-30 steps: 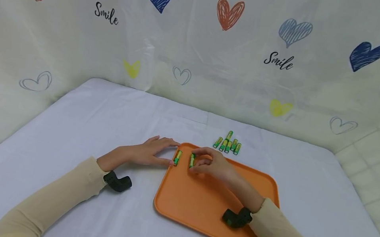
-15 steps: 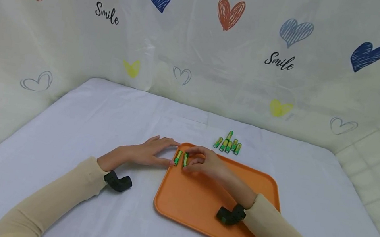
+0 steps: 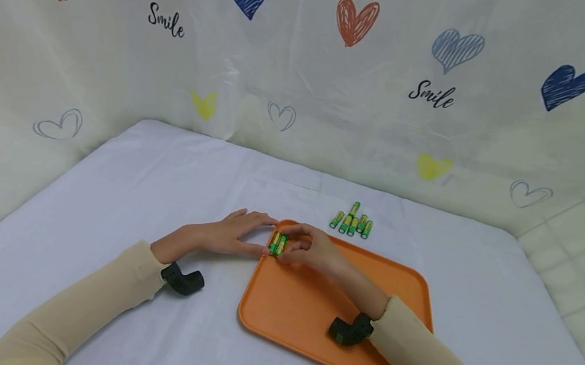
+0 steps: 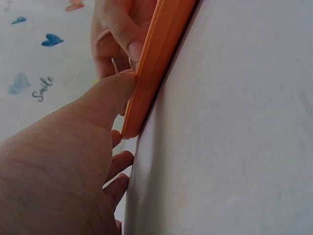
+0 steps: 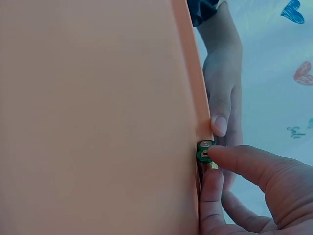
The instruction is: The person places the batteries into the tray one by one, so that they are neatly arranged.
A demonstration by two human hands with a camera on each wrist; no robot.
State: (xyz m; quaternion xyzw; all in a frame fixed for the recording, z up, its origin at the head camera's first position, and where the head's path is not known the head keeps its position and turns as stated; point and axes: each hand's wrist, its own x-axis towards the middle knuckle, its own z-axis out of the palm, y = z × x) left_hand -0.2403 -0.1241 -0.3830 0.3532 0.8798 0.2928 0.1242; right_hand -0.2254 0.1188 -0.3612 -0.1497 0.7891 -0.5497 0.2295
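One white-covered table (image 3: 204, 177), one orange tray (image 3: 304, 307), two hands, eight green-and-yellow batteries.
Left hand (image 3: 230, 233): thumb and fingers spread apart, touching the tray's left rim near its far corner; right hand (image 3: 319, 251): thumb and finger pinching one battery (image 3: 282, 245) in the tray, right beside a second battery (image 3: 275, 242) along that rim; six loose batteries (image 3: 345, 223) lie on the table beyond the tray.

Batteries (image 3: 276, 243) on tray (image 3: 298, 306), other batteries (image 3: 353, 226) behind

Long beige sleeves (image 3: 86, 298); curved black wrist devices (image 3: 182, 281).
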